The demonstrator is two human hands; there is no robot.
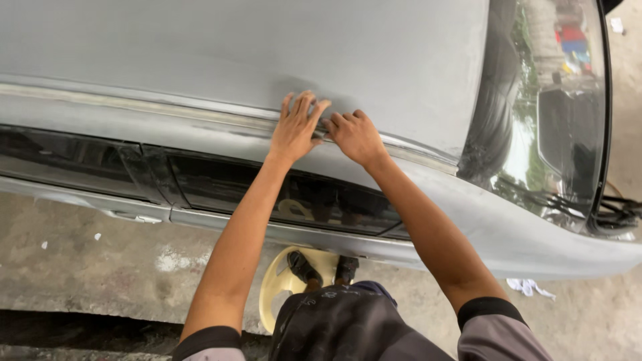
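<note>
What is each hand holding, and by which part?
Nothing: the left hand lies flat on the car roof edge; the right hand presses its trim strip.

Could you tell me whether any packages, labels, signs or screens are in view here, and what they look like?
None can be made out.
The windscreen at the upper right only reflects blurred red and blue shapes, too vague to tell.
Both hands rest on the grey car roof, which carries no sticker.

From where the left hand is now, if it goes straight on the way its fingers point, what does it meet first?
Probably nothing new: the left hand lies flat on the car roof, fingers pointing across the bare grey panel past the gutter strip. That way looks free.
</note>
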